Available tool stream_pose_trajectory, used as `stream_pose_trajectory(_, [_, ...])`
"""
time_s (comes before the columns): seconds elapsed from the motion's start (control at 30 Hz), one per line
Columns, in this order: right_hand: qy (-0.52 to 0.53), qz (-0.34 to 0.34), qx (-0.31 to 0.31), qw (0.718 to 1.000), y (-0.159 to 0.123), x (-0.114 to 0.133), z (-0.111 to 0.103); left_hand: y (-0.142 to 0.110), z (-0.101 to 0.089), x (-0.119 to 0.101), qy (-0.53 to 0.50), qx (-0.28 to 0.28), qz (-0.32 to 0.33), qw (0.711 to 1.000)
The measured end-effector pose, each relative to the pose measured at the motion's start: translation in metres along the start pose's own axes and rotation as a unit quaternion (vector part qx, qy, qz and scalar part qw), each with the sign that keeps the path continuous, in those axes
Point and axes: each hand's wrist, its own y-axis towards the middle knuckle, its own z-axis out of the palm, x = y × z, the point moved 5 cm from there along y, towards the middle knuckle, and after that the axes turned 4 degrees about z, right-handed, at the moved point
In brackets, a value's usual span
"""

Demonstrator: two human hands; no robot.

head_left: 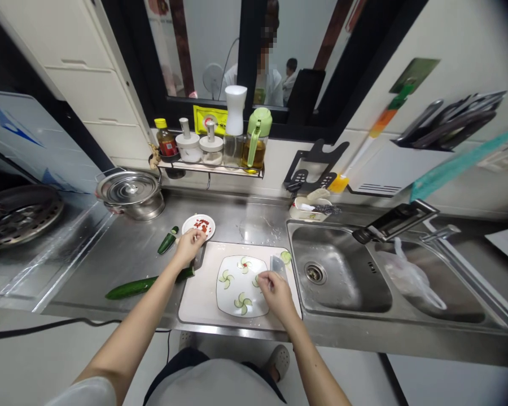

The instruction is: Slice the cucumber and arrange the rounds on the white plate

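Note:
My left hand (189,247) is at the front rim of a small white dish (186,225) of chopped red pepper bits (202,225), fingers pinched together; anything between them is too small to see. My right hand (277,293) hovers at the right side of a square white plate (228,301), its fingers closed in a pinch whose contents I cannot make out. Cucumber slices form pinwheel flowers on this plate; the top flower (244,264) has red bits at its centre. Partly behind my right hand is the right flower (256,280). Beneath the plate lies a pale cutting board (195,299).
A knife blade (278,265) and a cucumber slice (285,257) lie on the board's right side. A long cucumber (131,288) and a short cucumber piece (168,241) are at left. A lidded pot (131,194) stands behind. The sink (338,282) is to the right; a condiment shelf (211,167) is above.

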Motion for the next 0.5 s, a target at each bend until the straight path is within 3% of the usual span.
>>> stream_pose_trajectory(0.23, [0.093, -0.037, 0.004, 0.995, 0.026, 0.053, -0.007, -0.043, -0.001, -0.07, -0.099, 0.082, 0.129, 0.983])
stream_pose_trajectory(0.37, [0.142, -0.049, 0.032, 0.988, 0.032, 0.071, -0.007, -0.067, -0.005, -0.104, -0.024, 0.092, 0.187, 0.978])
stream_pose_trajectory(0.5, [0.15, -0.052, 0.071, 0.985, 0.028, 0.074, -0.004, -0.085, -0.003, -0.122, 0.048, 0.103, 0.243, 0.963])
